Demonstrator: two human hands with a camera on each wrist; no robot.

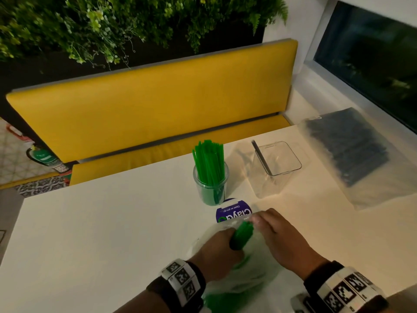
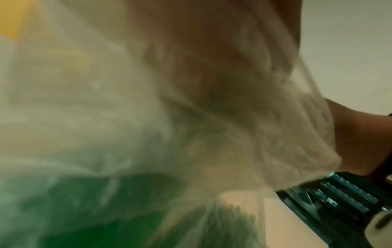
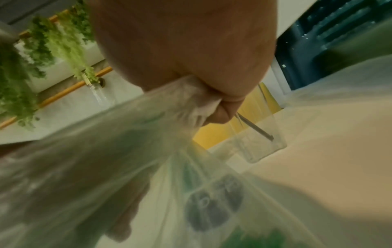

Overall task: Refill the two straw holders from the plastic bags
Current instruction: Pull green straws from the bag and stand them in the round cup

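A round clear holder (image 1: 211,185) packed with green straws (image 1: 208,161) stands mid-table. To its right is a square clear holder (image 1: 274,169) with one black straw (image 1: 261,158) leaning inside. Near the front edge lies a clear plastic bag (image 1: 250,274) of green straws. My left hand (image 1: 222,245) is inside the bag's mouth, gripping a bundle of green straws (image 1: 242,233). My right hand (image 1: 274,233) pinches the bag's rim (image 3: 191,100) and holds it up. A second bag of black straws (image 1: 352,150) lies at the table's far right.
A round purple sticker (image 1: 233,211) marks the white table (image 1: 101,222) just beyond the hands. A yellow bench (image 1: 146,109) runs behind the table, hanging plants (image 1: 112,23) above it, and a dark window (image 1: 372,53) at the right.
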